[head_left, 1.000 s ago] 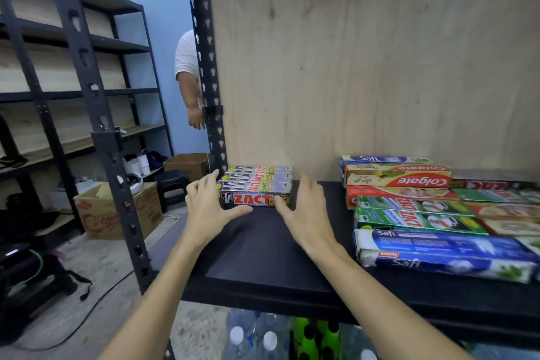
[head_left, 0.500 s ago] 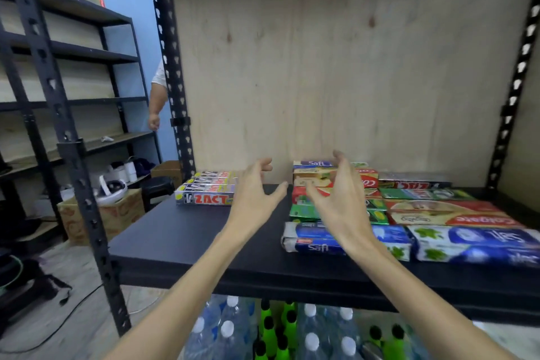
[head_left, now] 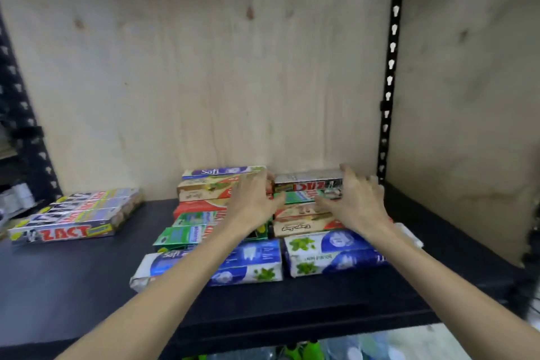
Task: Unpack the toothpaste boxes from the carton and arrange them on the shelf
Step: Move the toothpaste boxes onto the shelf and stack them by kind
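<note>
Toothpaste boxes lie in rows on the black shelf (head_left: 73, 286). A grey and red ZACT box (head_left: 306, 182) sits on top of the back right pile. My left hand (head_left: 254, 199) reaches its left end with fingers spread and thumb out. My right hand (head_left: 358, 199) lies over its right end, fingers spread across the top and thumb pointing left below it. Whether either hand grips the box is unclear through the blur. A stack of ZACT boxes (head_left: 76, 218) rests at the shelf's left. The carton is out of view.
Blue and white Safi packs (head_left: 251, 267) line the front of the group, with green, red and beige boxes behind them. A plywood back panel (head_left: 233, 67) and a black perforated upright (head_left: 390, 67) close the shelf. Green-capped bottles (head_left: 292, 351) stand on the level below.
My view swung right from the left ZACT stack to the mixed pile. Both hands left that stack, crossed the shelf and reached the ZACT box at the back right.
</note>
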Demonstrator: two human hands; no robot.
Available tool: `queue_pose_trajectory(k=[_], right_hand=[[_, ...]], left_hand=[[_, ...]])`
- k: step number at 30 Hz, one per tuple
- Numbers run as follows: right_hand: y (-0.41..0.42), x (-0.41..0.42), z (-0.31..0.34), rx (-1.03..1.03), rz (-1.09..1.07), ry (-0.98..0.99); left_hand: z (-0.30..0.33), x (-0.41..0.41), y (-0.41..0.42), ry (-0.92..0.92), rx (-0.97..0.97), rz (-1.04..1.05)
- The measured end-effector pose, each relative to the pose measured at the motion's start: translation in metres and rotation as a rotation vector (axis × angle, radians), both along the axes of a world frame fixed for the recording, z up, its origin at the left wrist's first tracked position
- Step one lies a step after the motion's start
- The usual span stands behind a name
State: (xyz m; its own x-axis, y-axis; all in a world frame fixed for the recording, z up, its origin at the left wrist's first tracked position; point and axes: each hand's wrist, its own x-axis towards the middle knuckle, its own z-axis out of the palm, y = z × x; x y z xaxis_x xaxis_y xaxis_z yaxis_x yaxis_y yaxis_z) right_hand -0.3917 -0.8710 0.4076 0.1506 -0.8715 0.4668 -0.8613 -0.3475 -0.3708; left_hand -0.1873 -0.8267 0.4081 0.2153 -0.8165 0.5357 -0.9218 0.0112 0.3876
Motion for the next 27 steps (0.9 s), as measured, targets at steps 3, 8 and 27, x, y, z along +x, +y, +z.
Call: queue_pose_trajectory(k=[3, 8, 27], right_hand=[[-0.033, -0.008, 0.004, 0.106, 0.022, 0.05], [-0.086, -0.006, 0.007, 0.222, 0.065, 0.017], [-0.132, 0.0, 0.007, 0.178, 0.074, -0.323]], left_hand=[[0.0, 0.0, -0.027, -0.112, -0.039, -0.045], [0.015, 0.002, -0.063, -0.391, -0.041, -0.023], [0.008, -0.011, -0.104, -0.248, 0.086, 0.187]])
